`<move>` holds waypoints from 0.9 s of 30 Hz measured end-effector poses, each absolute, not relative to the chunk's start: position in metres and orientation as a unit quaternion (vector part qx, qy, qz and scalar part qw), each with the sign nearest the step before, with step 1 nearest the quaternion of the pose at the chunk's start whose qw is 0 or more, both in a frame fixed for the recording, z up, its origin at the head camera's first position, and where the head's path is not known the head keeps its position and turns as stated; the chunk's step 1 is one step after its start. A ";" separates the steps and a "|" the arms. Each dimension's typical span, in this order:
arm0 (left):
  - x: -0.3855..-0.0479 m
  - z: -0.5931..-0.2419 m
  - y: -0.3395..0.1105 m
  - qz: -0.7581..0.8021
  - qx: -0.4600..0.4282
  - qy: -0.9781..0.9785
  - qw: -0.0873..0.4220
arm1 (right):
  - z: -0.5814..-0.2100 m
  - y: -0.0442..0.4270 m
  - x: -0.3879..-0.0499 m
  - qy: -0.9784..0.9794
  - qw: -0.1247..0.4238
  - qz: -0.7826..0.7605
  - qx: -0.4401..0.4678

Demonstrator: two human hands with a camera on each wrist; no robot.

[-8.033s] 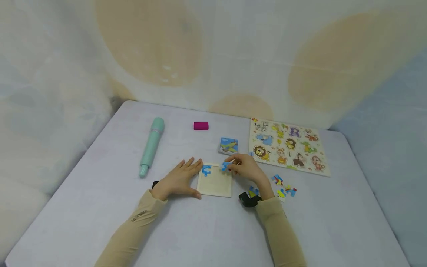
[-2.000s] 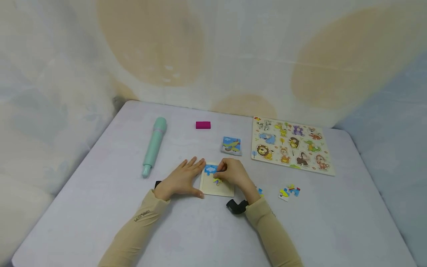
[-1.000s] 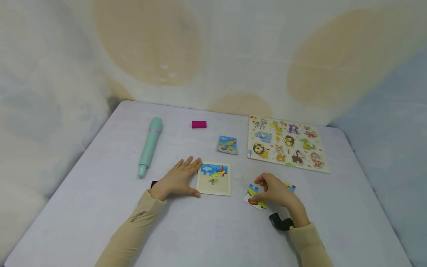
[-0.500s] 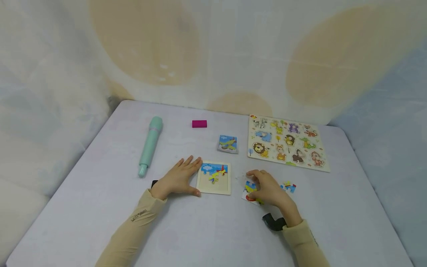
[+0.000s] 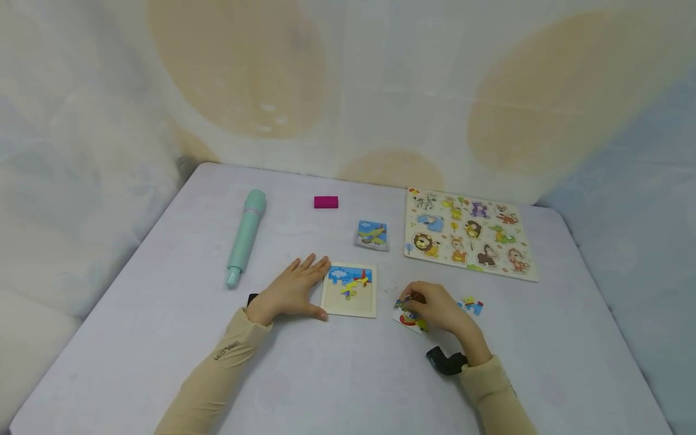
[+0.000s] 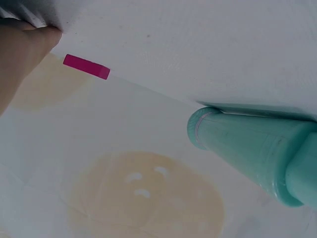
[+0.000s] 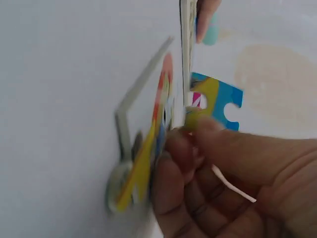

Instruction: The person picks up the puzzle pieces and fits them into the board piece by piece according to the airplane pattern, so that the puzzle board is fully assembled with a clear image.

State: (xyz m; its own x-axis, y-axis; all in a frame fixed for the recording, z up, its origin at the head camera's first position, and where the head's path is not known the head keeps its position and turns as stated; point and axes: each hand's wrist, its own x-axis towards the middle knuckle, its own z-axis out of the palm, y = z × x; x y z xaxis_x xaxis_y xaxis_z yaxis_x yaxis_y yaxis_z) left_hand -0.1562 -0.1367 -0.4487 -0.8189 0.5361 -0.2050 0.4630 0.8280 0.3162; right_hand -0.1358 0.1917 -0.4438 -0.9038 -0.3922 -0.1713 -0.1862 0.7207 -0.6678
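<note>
My left hand (image 5: 290, 291) lies flat with fingers spread, touching the left edge of a small wooden puzzle tray (image 5: 348, 309). Blue sky pieces and red and yellow airplane pieces (image 5: 350, 284) fill the tray's upper part; bare wood shows below. To the tray's right, my right hand (image 5: 437, 307) pinches a blue and yellow jigsaw piece (image 7: 225, 99) between thumb and fingers, tilted up off the table in the right wrist view. Just under that hand lie other pieces with red, yellow and white (image 5: 408, 320), partly hidden by the fingers.
More loose pieces (image 5: 472, 305) lie right of my right hand. Behind the tray sits a small airplane picture (image 5: 372, 234). An animal puzzle board (image 5: 470, 235) is at the back right, a magenta block (image 5: 326, 202) at the back, and a mint-green tube-shaped object (image 5: 246, 235) at the left.
The tray gained blue and airplane pieces over these seconds. My right hand moved from the tray rightward to the loose pieces, then its fingers closed on one. My left hand stayed at the tray.
</note>
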 end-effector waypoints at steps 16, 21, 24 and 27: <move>-0.156 -0.447 -0.137 0.138 0.271 0.943 0.136 | -0.426 0.095 -0.168 0.872 0.200 -0.411 -0.177; -0.155 -0.446 -0.137 0.138 0.276 0.942 0.133 | -0.432 0.071 -0.165 0.890 0.189 -0.367 -0.196; -0.153 -0.444 -0.137 0.132 0.275 0.943 0.135 | -0.434 0.065 -0.163 0.906 0.163 -0.338 -0.196; -0.152 -0.442 -0.137 0.133 0.276 0.943 0.133 | -0.434 0.063 -0.162 0.915 0.156 -0.319 -0.189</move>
State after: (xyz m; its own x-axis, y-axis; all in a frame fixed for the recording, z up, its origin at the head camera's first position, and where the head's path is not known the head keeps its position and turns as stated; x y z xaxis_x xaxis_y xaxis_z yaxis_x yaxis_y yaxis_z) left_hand -0.1523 -0.1368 -0.4420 -0.8119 0.5560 -0.1780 0.4852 0.8122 0.3238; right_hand -0.1622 0.0625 -0.4341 -0.8796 -0.4462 -0.1652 -0.2465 0.7243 -0.6439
